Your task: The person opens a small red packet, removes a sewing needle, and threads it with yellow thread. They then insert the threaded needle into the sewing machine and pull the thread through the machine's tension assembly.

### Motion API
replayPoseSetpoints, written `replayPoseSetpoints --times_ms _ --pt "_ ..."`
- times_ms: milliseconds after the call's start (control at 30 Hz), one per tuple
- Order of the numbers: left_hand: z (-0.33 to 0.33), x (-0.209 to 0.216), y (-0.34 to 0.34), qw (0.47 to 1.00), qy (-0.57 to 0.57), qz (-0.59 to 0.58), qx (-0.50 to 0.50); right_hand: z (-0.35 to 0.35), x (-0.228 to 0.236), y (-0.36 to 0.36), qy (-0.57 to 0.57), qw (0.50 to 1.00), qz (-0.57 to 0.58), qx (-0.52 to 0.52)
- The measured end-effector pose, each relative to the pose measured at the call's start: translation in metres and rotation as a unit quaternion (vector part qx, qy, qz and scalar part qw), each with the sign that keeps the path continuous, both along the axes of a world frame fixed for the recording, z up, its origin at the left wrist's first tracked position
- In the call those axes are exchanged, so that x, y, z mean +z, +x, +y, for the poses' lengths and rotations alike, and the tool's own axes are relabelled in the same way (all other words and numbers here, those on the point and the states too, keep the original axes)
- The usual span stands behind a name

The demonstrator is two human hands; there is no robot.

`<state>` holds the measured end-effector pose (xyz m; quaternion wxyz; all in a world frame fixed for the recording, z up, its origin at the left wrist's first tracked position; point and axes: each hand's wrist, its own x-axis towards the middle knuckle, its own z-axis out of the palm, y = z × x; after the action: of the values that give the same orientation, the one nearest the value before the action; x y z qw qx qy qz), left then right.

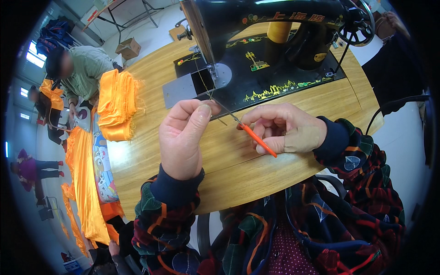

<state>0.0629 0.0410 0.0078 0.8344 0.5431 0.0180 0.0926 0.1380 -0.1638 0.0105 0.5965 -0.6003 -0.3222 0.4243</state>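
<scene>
A black sewing machine (316, 18) stands on the wooden table, its presser foot (212, 69) above the round needle plate. Thin thread (211, 91) runs down from the needle area to my left hand (185, 133), whose thumb and forefinger are pinched together on it. In my right hand (288, 128) is a slim orange-handled tool (257, 140) with a thin metal tip, seen edge-on, so its exact kind is unclear. The tip points up and left, close to my left fingertips. A tan patch covers part of my right hand near the wrist.
Folded orange satin cloth (118, 103) lies on the table's left edge (130, 183); more orange cloth (82, 178) hangs beyond it. A person (87, 68) in light green works at the left. A cardboard box (128, 48) sits on the floor behind. A black cable (398, 101) curves at the right.
</scene>
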Motion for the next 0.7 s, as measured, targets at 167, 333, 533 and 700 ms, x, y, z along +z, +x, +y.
replayPoseSetpoints --times_ms 167,333,533,700 --pt "-0.0003 0.0006 -0.0003 1.000 0.001 0.005 0.001 -0.0005 0.0007 -0.0002 -0.007 1.000 -0.006 0.001" --pt "-0.0002 -0.0005 0.0000 1.000 -0.006 0.001 0.002 -0.0007 0.0010 0.0001 -0.010 1.000 -0.012 0.001" --pt "0.0006 -0.0009 -0.0002 1.000 0.004 0.004 0.000 -0.0008 0.0007 0.0002 -0.011 1.000 -0.008 -0.001" --pt "0.0005 -0.0010 0.0000 1.000 0.005 0.012 0.001 -0.0009 -0.0009 -0.0005 -0.009 1.000 -0.004 -0.009"
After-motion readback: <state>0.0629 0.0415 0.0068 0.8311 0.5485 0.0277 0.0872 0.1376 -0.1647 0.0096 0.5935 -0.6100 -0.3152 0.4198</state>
